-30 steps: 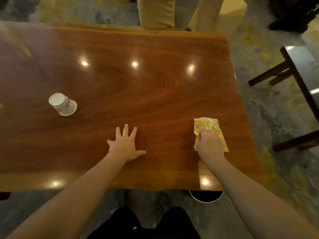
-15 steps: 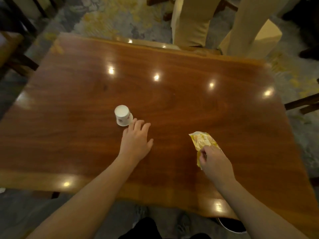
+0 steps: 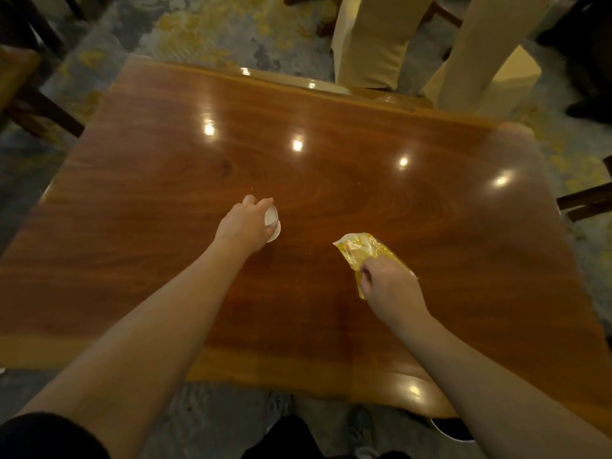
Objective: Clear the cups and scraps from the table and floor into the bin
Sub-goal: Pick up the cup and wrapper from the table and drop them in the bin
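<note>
A small white paper cup [image 3: 272,220] lies on the glossy wooden table [image 3: 331,180] near its middle. My left hand [image 3: 245,225] is wrapped around the cup from the left, fingers curled over its top. To the right lies a yellow plastic wrapper [image 3: 359,250], crumpled and shiny. My right hand [image 3: 390,286] pinches the near end of the wrapper and covers part of it. A dark bin with a white rim [image 3: 453,429] shows under the table's near right edge, mostly hidden by the tabletop and my right forearm.
A person's legs in cream trousers [image 3: 371,41] stand at the far edge of the table. Dark wooden furniture legs are at the left [image 3: 36,104] and at the right [image 3: 586,200]. Patterned grey and yellow carpet [image 3: 205,31] surrounds the table.
My left hand reached forward and closed around the cup, which it was only approaching before. My right hand has kept its pinch on the wrapper. The view has shifted left and forward.
</note>
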### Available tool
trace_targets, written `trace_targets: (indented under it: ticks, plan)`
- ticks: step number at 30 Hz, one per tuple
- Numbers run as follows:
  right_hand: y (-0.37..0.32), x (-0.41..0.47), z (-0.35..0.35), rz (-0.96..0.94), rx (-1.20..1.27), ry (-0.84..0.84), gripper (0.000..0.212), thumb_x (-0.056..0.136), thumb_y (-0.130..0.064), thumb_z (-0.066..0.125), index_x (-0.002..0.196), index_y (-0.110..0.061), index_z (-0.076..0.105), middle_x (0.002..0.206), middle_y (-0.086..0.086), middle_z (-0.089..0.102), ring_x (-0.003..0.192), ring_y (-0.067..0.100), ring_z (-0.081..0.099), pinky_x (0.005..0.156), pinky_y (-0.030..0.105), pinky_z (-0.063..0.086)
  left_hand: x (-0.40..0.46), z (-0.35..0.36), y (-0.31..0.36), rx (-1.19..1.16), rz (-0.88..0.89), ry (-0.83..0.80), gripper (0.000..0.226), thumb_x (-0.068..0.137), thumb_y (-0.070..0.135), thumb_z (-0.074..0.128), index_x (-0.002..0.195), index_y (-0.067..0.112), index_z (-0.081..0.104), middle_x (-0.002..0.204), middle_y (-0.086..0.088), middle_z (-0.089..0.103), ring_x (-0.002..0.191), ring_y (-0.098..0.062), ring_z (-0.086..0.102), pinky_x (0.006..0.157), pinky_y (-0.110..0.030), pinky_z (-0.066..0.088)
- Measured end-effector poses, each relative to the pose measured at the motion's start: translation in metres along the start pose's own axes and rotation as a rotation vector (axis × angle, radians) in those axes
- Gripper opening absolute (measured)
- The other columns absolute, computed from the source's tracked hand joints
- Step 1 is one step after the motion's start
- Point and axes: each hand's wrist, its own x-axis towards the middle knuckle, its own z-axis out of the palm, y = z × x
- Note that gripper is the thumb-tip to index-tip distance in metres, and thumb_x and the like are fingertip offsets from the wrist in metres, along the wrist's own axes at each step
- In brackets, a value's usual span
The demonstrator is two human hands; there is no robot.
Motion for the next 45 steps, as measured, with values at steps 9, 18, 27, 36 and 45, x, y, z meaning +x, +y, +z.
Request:
trace_targets:
  ticks: [9,18,27,36,45]
  plan:
    - [-0.025,-0.011,-0.008,-0.063,0.007,0.004,0.008,0.094,-0.016,0.058,0.095,-0.013,0.066,0.085,0.001,0.065,0.075,0.018,0.059,0.063,0.033,0.054,-0.05,-0.016,-0.012,-0.153,-0.032,0.025,0.063,0.074,0.052,0.077,0.126,0.025,0.052,0.121,0.002,0.053,0.091,-0.019,0.056,0.069,-0.031,0.044]
    - [-0.004,-0.071,-0.027,-0.114,0.041,0.066,0.007,0.094,-0.017,0.059,0.094,-0.015,0.066,0.084,0.001,0.066,0.076,0.017,0.06,0.064,0.027,0.051,-0.135,-0.014,0.015,-0.2,-0.043,-0.08,0.066,0.065,0.063,0.078,0.117,0.033,0.053,0.107,0.013,0.053,0.091,-0.011,0.055,0.071,-0.029,0.046]
    - [0.094,-0.192,-0.058,-0.145,0.031,0.162,0.006,0.093,-0.02,0.062,0.096,-0.019,0.067,0.086,-0.002,0.068,0.077,0.013,0.061,0.065,0.023,0.048,-0.225,0.007,0.144,-0.192,0.014,0.025,0.065,0.063,0.059,0.082,0.115,0.033,0.054,0.097,0.019,0.049,0.083,-0.006,0.052,0.066,-0.022,0.041]
    - [0.26,-0.35,-0.076,-0.084,-0.002,0.201,0.008,0.092,-0.016,0.056,0.088,-0.018,0.062,0.078,-0.002,0.061,0.071,0.015,0.055,0.061,0.024,0.04,-0.349,0.074,0.329,-0.196,0.114,-0.055,0.066,0.066,0.05,0.085,0.12,0.029,0.054,0.107,0.012,0.056,0.091,-0.008,0.055,0.069,-0.027,0.046]
    - [0.365,-0.471,-0.055,0.101,0.056,0.204,0.011,0.089,-0.019,0.058,0.088,-0.015,0.067,0.085,0.003,0.067,0.084,0.025,0.059,0.072,0.041,0.051,-0.395,0.169,0.456,-0.203,0.184,-0.305,0.062,0.066,0.054,0.082,0.117,0.033,0.055,0.107,0.014,0.061,0.093,-0.01,0.06,0.069,-0.024,0.049]
